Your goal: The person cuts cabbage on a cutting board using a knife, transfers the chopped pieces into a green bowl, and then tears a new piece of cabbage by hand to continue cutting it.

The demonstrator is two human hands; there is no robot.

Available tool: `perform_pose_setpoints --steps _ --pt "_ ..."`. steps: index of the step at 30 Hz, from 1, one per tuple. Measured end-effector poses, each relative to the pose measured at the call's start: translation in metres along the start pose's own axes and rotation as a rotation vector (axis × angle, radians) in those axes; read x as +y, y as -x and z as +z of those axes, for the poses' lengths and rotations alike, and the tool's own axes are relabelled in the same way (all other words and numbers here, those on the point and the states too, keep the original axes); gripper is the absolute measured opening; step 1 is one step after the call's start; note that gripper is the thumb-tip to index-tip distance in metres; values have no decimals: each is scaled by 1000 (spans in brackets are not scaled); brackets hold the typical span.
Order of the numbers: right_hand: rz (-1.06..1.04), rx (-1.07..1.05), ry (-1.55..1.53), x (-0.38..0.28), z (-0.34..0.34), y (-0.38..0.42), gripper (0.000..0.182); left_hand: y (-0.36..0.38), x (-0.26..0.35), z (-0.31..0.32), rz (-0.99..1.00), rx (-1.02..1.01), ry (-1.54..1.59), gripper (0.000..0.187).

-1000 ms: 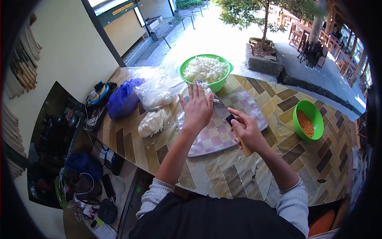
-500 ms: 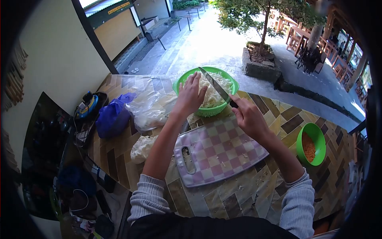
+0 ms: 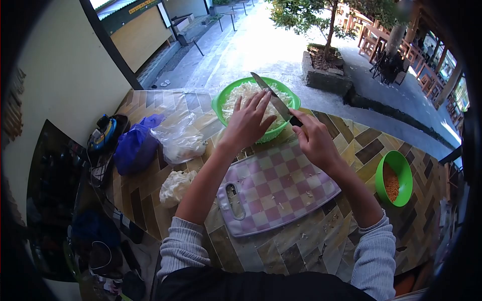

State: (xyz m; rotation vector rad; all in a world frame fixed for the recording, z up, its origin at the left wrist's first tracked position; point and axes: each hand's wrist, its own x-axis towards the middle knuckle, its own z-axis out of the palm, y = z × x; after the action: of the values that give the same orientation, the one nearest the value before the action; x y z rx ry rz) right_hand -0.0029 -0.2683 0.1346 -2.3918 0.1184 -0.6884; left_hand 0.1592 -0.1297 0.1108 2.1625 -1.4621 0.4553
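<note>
My right hand (image 3: 317, 141) is wrapped round the dark handle of a knife (image 3: 275, 100), its blade slanting up and left over a green bowl (image 3: 219, 106). Pale shredded vegetable (image 3: 237, 96) fills that bowl. Stretched out over the bowl's near side, my left hand (image 3: 248, 120) has its fingertips close to the blade, with the thumb apart. Nearer to me lies a pink and white checked cutting board (image 3: 281, 190), with a few pale shreds scattered on it.
Left of the board are a pale lump of vegetable (image 3: 174, 187), a clear plastic bag (image 3: 178, 143) and a blue bag (image 3: 134, 150). A smaller green bowl (image 3: 381, 175) with orange-brown crumbs stands at the right of the tiled table (image 3: 286, 251).
My left hand has shifted right, from the bowl's left side toward the knife blade. My right hand still holds the knife over the bowl. The view has tilted slightly.
</note>
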Motion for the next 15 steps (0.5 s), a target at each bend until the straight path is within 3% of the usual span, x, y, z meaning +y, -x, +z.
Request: perform_pose_setpoints --steps 2,5,8,11,15 --pt "-2 22 0 3 2 0 38 1 1 1 -38 -178 22 57" --pt "-14 49 49 5 -1 1 38 -1 -10 0 -20 -259 -107 60" --pt "4 14 15 4 -6 1 38 -6 -29 0 -137 -11 -109 63" --pt "-6 24 22 3 -6 -1 38 -14 -52 11 -317 84 -46 64" --pt "-25 44 19 5 -4 -4 38 -20 -60 20 -39 -137 73 60"
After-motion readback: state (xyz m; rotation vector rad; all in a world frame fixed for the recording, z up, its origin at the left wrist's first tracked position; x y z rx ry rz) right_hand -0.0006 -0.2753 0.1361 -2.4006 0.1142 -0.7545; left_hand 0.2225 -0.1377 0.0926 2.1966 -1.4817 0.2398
